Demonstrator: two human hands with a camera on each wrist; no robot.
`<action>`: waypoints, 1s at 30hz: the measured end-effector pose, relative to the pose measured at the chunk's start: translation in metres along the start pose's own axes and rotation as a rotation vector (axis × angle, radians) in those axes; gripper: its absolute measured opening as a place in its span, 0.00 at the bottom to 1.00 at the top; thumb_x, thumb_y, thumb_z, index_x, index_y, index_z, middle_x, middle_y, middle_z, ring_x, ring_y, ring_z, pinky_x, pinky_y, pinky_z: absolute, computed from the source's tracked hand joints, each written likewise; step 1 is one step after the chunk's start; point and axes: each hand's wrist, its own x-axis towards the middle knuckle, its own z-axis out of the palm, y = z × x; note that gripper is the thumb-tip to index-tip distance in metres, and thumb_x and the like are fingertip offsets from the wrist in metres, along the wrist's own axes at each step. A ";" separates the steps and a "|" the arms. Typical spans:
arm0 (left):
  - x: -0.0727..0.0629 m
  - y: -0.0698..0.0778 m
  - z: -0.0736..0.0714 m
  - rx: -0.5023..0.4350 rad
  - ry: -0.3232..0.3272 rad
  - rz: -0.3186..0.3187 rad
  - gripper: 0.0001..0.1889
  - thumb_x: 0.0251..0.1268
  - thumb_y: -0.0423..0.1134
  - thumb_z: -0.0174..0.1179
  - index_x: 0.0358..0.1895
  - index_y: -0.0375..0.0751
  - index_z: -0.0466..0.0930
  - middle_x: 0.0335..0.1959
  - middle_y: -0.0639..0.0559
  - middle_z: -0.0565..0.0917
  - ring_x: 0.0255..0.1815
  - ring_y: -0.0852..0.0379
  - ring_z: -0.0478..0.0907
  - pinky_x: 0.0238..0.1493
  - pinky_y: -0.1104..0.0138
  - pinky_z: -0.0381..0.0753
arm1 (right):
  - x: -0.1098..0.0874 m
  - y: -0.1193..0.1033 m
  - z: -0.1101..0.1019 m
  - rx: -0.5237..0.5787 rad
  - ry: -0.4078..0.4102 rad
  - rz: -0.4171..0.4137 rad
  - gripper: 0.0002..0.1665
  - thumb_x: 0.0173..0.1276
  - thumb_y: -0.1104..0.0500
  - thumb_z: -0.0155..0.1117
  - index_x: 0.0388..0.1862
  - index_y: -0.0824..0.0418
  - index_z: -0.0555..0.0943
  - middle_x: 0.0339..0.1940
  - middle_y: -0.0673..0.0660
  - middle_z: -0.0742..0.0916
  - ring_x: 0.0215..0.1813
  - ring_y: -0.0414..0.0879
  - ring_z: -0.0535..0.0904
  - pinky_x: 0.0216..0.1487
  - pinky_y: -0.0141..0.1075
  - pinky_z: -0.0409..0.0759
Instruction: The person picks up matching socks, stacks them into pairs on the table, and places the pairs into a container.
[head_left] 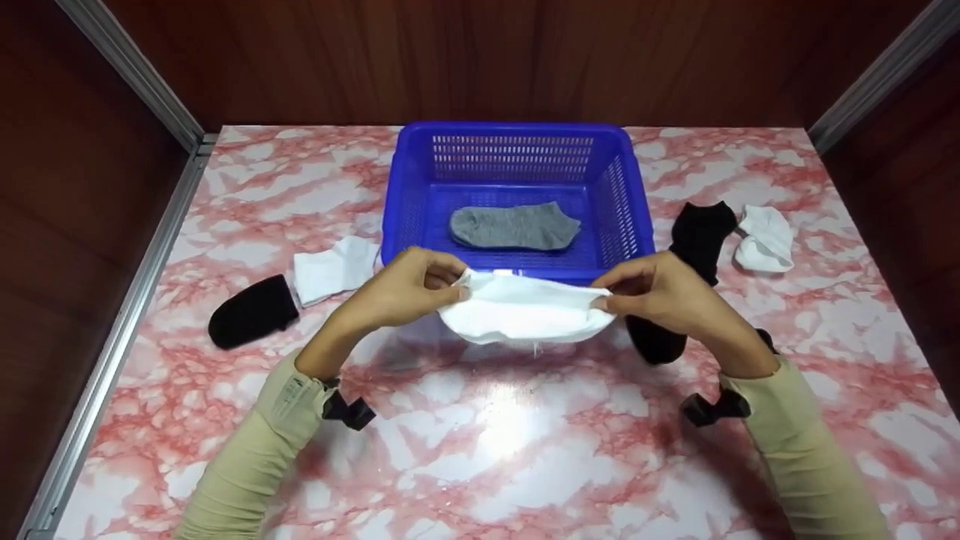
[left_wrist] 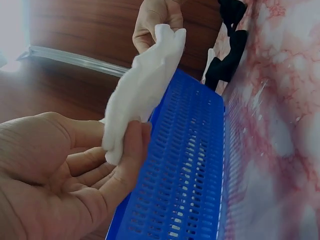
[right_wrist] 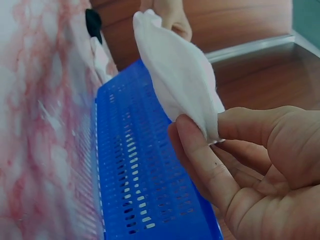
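Firstly, nearest to the viewer are two beige sleeves (head_left: 240, 457); on the left cuff there is a printed mark (head_left: 294, 394), too small to read. Further on, the left hand (head_left: 421, 286) and the right hand (head_left: 660, 294) pinch a white cloth (head_left: 529, 309) by its two ends, between thumb and fingers, stretched in front of the basket's near wall. Both wrist views show this pinch closely, and also the slotted outer wall of the blue basket (head_left: 517, 130). Only the head view shows the grey sock (head_left: 517, 227) lying inside. At the left, a black sock (head_left: 253, 313) is beside a folded white sock (head_left: 334, 271). At the right, black fabric (head_left: 701, 238) passes behind the right hand, which hides its middle; I cannot tell if it is one piece. Just beside it lies a crumpled white piece (head_left: 766, 240). Farthest is a brown wood-grain panel (head_left: 510, 60).
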 end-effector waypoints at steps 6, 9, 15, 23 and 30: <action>0.005 0.000 -0.009 -0.045 0.006 0.017 0.18 0.72 0.36 0.65 0.60 0.30 0.84 0.49 0.37 0.89 0.47 0.53 0.87 0.47 0.69 0.86 | 0.009 -0.005 -0.006 0.019 -0.001 0.007 0.13 0.64 0.58 0.80 0.46 0.62 0.92 0.33 0.50 0.93 0.33 0.35 0.87 0.36 0.28 0.86; 0.008 0.000 -0.013 -0.089 0.010 0.021 0.18 0.71 0.35 0.65 0.59 0.30 0.84 0.47 0.36 0.89 0.42 0.58 0.86 0.43 0.72 0.86 | 0.014 -0.008 -0.010 0.021 -0.005 -0.004 0.14 0.64 0.60 0.79 0.46 0.64 0.92 0.33 0.48 0.93 0.33 0.35 0.87 0.36 0.27 0.85; 0.018 0.000 -0.021 -0.144 0.020 0.046 0.17 0.71 0.33 0.65 0.59 0.29 0.84 0.45 0.36 0.90 0.38 0.63 0.86 0.41 0.74 0.86 | 0.022 -0.013 -0.020 0.022 -0.016 -0.001 0.15 0.65 0.60 0.78 0.48 0.65 0.91 0.30 0.43 0.92 0.32 0.33 0.85 0.35 0.27 0.85; 0.032 0.000 -0.032 -0.130 0.034 0.031 0.17 0.71 0.34 0.65 0.59 0.28 0.84 0.46 0.37 0.89 0.38 0.62 0.86 0.42 0.73 0.86 | 0.037 -0.017 -0.030 0.054 -0.047 0.042 0.18 0.66 0.58 0.78 0.52 0.65 0.90 0.34 0.45 0.93 0.35 0.35 0.87 0.35 0.31 0.88; 0.046 -0.001 -0.041 -0.097 0.054 0.003 0.18 0.71 0.34 0.65 0.59 0.30 0.84 0.46 0.39 0.89 0.40 0.61 0.84 0.42 0.74 0.85 | 0.054 -0.018 -0.033 0.067 -0.022 0.097 0.17 0.65 0.59 0.78 0.52 0.64 0.90 0.35 0.48 0.93 0.37 0.37 0.87 0.39 0.30 0.88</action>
